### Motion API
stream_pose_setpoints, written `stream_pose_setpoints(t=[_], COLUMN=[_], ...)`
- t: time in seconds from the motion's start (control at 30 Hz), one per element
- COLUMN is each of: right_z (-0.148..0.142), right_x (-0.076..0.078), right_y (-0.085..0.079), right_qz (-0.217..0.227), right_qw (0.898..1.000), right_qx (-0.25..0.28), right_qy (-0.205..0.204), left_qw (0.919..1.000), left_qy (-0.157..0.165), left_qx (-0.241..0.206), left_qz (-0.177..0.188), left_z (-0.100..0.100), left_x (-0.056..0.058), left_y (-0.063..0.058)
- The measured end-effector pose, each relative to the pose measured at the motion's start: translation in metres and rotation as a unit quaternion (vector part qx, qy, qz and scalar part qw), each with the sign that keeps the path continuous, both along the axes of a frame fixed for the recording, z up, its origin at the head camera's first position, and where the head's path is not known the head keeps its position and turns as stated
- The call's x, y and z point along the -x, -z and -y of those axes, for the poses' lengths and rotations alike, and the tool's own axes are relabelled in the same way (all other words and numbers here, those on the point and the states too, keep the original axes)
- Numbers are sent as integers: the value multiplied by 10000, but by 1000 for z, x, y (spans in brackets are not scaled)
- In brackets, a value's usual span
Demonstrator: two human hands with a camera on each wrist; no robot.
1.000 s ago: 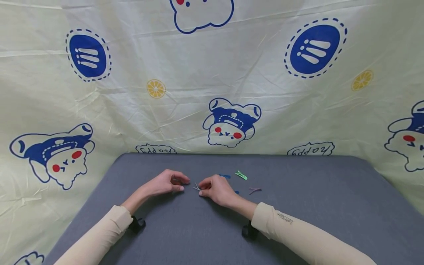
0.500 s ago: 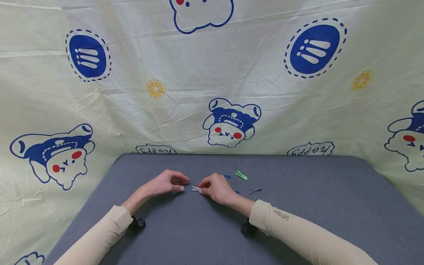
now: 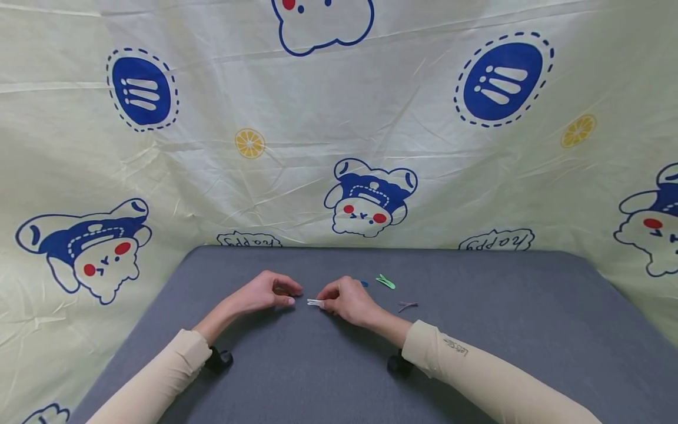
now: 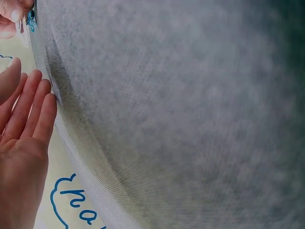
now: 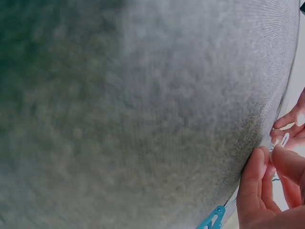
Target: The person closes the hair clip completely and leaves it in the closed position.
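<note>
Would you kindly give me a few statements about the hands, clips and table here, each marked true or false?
1. The right hand pinches a white clip. True.
2. The left hand holds nothing. True.
3. The white clip rests on the left palm. False: it is between the fingers of the right hand.
4. A green clip lies on the table, farther back than a purple clip. True.
5. The table is bright red. False: it is grey.
6. The green clip is pinched in the left hand. False: it lies apart from both hands.

White clip [image 3: 313,302] partly hidden by right fingers [image 3: 329,290]; blue clip [image 3: 365,284] partly behind same hand [image 3: 349,301].
</note>
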State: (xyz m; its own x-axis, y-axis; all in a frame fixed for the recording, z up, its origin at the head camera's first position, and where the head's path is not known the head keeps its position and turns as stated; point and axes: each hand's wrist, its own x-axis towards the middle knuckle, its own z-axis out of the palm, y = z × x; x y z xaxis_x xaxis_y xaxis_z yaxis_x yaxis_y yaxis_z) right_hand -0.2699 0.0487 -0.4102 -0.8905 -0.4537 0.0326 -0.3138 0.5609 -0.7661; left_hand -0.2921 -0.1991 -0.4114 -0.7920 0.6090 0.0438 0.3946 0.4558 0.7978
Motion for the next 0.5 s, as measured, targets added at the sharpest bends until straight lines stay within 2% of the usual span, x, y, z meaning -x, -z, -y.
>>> stream_pose_setpoints(t=[0.13, 0.33, 0.5], right_z=[-2, -3, -5], right_x=[-2, -5, -8], right_y=[-1, -3, -6], right_qz=[76, -94, -93], right_qw=[9999, 9995, 9985], right_qx=[132, 288, 527], right_qy=[-23, -14, 147], left_qw=[10000, 10000, 9999], left_qy=[-44, -72, -89], left_qx=[-16, -13, -30], left_qz=[-23, -30, -69], left_z=[0, 0, -2], left_x=[-2, -3, -4], left_y=[0, -2, -5])
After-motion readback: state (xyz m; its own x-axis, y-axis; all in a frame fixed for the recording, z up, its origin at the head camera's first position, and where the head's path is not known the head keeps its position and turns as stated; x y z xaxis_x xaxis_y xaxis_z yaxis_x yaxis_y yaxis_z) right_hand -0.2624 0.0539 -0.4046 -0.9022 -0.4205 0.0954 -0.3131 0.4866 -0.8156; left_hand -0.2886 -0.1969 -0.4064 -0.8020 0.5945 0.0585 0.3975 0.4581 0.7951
